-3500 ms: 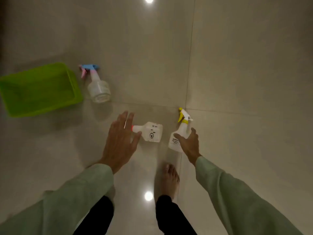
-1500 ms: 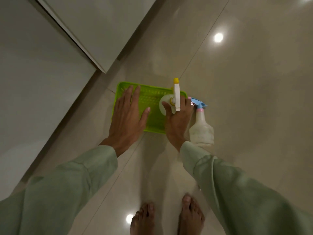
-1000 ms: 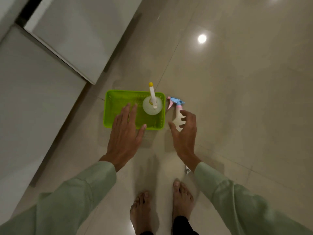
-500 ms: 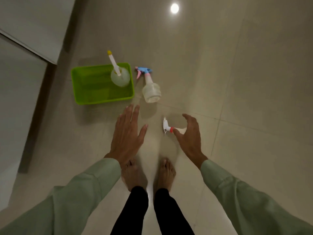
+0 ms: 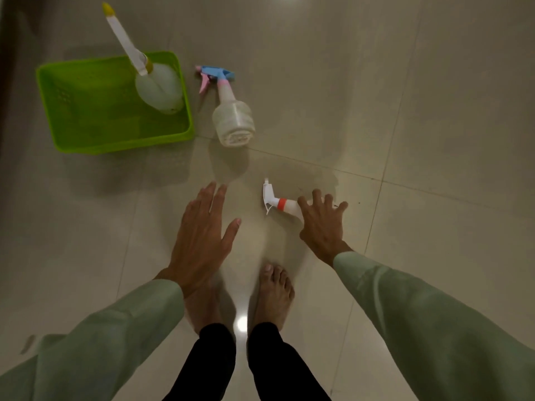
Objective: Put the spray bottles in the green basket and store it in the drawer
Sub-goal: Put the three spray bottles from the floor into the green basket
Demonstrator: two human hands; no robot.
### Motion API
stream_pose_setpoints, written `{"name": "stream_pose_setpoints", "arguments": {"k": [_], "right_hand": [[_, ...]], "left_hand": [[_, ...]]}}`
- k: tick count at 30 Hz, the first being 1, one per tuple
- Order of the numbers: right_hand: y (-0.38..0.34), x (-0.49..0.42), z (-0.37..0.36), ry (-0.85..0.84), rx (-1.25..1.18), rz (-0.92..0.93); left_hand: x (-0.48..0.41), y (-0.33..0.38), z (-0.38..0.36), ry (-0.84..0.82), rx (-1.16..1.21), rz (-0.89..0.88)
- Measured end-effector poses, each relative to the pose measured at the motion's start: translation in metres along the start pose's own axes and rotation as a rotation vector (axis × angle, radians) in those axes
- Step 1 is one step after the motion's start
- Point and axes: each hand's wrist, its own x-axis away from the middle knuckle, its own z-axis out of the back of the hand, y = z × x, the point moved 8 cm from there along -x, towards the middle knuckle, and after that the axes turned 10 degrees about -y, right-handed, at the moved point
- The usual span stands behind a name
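The red-collared spray bottle (image 5: 285,204) lies under the open right hand (image 5: 321,224); light, slippery plastic, so grab its body. Left hand (image 5: 202,235) open, empty.

We see a floor (image 5: 405,82) of large, glossy, pale tiles, with thin grout lines (image 5: 318,166) crossing it. A round spot of ceiling light (image 5: 242,324) reflects off the tile between two bare feet (image 5: 273,296). Black trousers (image 5: 278,366) cover the legs down to the ankles, and pale green sleeves (image 5: 419,322) reach to the wrists. Soft shadows (image 5: 231,163) lie on the tiles. At the far left edge runs a dark strip (image 5: 5,68); we cannot tell what it is.
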Motion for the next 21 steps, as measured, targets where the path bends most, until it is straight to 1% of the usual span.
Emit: {"name": "stream_pose_setpoints", "arguments": {"k": [2,5,8,13,15,18,21], "right_hand": [[0.004,0.0,0.004,-0.007,-0.091,-0.004],[0.004,0.017,0.026,-0.033,-0.391,-0.005],[-0.013,0.044,0.065,-0.007,-0.651,0.058],[-0.066,0.086,0.153,0.11,-0.876,0.197],[-0.097,0.096,0.198,0.173,-0.923,0.292],[-0.146,0.101,0.26,0.27,-0.855,0.396],[-0.194,0.091,0.302,0.293,-0.871,0.473]], "left_hand": [[-0.001,0.001,0.002,-0.004,0.003,0.011],[0.007,0.01,0.026,0.021,0.049,0.031],[0.02,0.018,0.07,0.075,0.09,0.058],[0.047,0.005,0.171,0.194,0.068,0.096],[0.06,-0.008,0.216,0.264,0.067,0.113],[0.075,-0.034,0.272,0.355,0.065,0.145],[0.078,-0.069,0.307,0.42,0.093,0.178]]}}
